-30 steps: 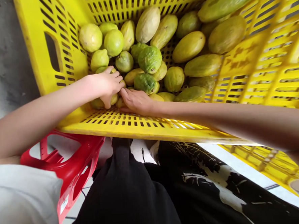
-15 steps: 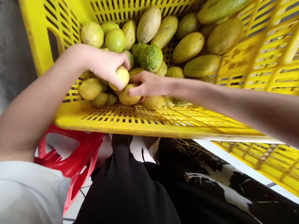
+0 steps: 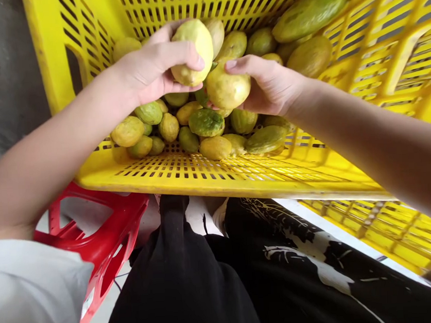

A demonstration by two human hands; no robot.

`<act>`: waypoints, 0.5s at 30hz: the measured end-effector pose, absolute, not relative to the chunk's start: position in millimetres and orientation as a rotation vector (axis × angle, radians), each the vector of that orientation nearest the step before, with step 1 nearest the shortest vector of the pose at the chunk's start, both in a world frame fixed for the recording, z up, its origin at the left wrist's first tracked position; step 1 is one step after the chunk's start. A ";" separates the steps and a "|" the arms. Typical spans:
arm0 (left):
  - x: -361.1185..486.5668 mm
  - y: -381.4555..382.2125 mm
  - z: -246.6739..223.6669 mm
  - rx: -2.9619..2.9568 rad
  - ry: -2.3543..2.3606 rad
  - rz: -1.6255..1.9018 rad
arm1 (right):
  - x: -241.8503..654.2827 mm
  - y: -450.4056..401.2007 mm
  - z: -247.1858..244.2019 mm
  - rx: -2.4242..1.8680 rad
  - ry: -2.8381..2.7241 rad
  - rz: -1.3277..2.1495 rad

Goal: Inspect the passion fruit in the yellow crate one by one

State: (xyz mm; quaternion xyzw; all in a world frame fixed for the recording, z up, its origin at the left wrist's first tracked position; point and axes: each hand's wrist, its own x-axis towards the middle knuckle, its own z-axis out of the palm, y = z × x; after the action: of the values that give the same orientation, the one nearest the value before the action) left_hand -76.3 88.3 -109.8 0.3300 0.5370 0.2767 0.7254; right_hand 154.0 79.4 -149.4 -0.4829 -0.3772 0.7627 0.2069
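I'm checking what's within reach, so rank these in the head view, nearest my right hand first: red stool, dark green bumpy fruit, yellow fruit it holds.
1. Yellow fruit: in your right hand.
2. Dark green bumpy fruit: in the crate, to the left.
3. Red stool: outside the crate, farther left.

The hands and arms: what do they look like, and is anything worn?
The left hand and right hand wear no gloves, and no watch or bracelet shows. At left, a loose, plain white sleeve shows; at right, none does.
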 end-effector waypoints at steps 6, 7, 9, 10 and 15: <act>-69.6 80.2 -121.0 0.671 1.172 0.565 | 166.4 80.5 -190.1 -1.373 -1.194 2.068; -68.6 78.0 -123.5 0.675 1.167 0.531 | 169.5 81.8 -198.6 -1.385 -1.257 2.024; -67.4 74.4 -129.2 0.687 1.171 0.484 | 174.5 82.8 -212.3 -1.362 -1.389 1.973; -67.5 73.4 -132.4 0.694 1.196 0.463 | 176.1 82.0 -216.5 -1.347 -1.434 1.959; -74.1 76.7 -147.8 1.016 1.440 0.204 | 176.2 75.3 -214.9 -1.336 -1.568 1.787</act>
State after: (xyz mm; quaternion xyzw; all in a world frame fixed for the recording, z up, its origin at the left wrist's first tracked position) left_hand -74.1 76.7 -147.8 0.4441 0.6292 0.0890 0.6317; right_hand 176.2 75.3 -214.9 -0.4795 -0.5626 0.6413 0.2058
